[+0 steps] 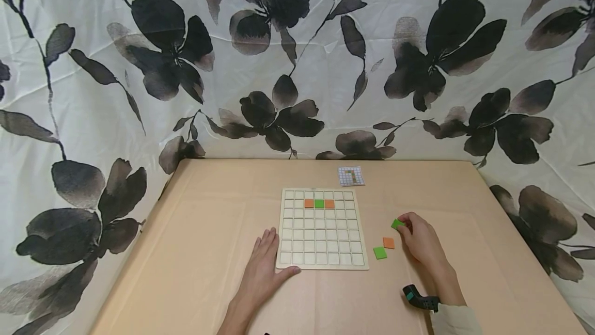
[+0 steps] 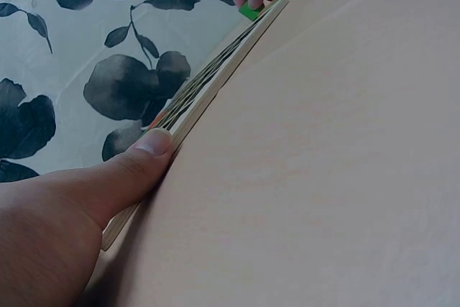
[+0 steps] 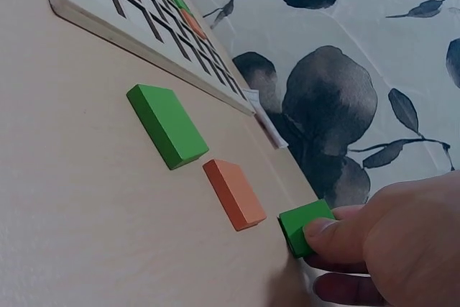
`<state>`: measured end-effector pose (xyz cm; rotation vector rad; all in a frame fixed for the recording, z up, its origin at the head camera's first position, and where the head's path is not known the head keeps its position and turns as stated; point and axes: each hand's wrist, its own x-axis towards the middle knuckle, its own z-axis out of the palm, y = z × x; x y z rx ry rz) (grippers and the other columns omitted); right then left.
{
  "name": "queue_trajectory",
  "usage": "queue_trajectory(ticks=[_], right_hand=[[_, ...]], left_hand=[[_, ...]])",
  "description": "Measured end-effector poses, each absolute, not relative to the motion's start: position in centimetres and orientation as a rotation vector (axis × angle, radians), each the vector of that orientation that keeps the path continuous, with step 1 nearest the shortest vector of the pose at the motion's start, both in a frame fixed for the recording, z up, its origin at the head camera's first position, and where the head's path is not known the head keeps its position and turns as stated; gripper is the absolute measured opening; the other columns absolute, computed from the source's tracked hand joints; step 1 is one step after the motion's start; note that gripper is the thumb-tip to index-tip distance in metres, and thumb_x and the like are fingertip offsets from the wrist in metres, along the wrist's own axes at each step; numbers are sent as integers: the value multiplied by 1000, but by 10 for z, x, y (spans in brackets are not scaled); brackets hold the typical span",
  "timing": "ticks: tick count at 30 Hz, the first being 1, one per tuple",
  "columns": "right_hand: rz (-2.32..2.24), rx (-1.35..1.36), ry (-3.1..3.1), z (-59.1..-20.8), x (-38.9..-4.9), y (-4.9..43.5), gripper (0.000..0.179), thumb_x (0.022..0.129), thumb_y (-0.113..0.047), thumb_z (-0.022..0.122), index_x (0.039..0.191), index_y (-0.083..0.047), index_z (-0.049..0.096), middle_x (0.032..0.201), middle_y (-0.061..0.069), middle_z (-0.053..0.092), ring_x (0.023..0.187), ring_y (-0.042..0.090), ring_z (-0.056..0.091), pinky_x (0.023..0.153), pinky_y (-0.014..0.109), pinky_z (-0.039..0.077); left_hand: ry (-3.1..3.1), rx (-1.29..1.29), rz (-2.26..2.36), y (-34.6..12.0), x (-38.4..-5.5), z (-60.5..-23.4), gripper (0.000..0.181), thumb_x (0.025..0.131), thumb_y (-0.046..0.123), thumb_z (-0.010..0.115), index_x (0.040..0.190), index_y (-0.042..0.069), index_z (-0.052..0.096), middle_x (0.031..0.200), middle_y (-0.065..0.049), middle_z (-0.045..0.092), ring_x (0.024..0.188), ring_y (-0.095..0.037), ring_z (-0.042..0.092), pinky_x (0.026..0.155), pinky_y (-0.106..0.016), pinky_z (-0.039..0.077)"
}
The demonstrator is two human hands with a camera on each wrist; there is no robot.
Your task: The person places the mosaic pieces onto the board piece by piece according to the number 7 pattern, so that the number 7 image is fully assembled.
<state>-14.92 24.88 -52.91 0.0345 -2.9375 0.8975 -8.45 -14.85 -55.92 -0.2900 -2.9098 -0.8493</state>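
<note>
A white grid board (image 1: 322, 250) lies on the table; near its far edge an orange tile (image 1: 309, 203), a green tile (image 1: 319, 203) and another orange tile (image 1: 329, 204) sit side by side in one row. My left hand (image 1: 265, 268) rests along the board's left side, fingers straight, thumb at the near left corner. Right of the board, my right hand (image 1: 422, 239) pinches a green square tile (image 3: 305, 224) between thumb and fingers. Between that hand and the board lie a loose orange tile (image 3: 233, 193) and a loose green tile (image 3: 169, 124).
Behind the board's far right corner lies a small card (image 1: 351, 176) printed with a coloured grid pattern. A black device (image 1: 420, 299) is strapped at the right wrist. A floral cloth (image 1: 334, 66) hangs behind the wooden table (image 1: 209, 211).
</note>
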Motion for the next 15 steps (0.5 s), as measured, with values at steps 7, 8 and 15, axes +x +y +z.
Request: queue_trajectory(ticks=[7, 8, 15], right_hand=[[894, 24, -2934, -529, -151, 247, 18, 98, -9, 63, 112, 1, 61, 95, 13, 66, 84, 25, 60, 74, 39, 53], [893, 21, -2935, -528, -151, 247, 18, 98, -10, 63, 111, 1, 61, 95, 12, 66, 84, 24, 59, 74, 38, 53], [898, 9, -2927, -527, -155, 243, 18, 98, -11, 62, 112, 1, 59, 95, 13, 64, 84, 24, 58, 73, 36, 53]], left_hand=[[-2891, -301, -859, -148, -83, -559, 106, 76, 65, 73, 151, -2, 40, 162, -17, 34, 154, -30, 26, 131, -40, 16], [-2891, -301, -863, -148, -83, -559, 106, 77, 65, 73, 151, -2, 40, 162, -17, 34, 154, -30, 26, 131, -40, 16], [-2856, -315, -824, -148, -84, -561, 104, 76, 64, 74, 149, -4, 43, 159, -19, 38, 151, -34, 31, 128, -45, 22]])
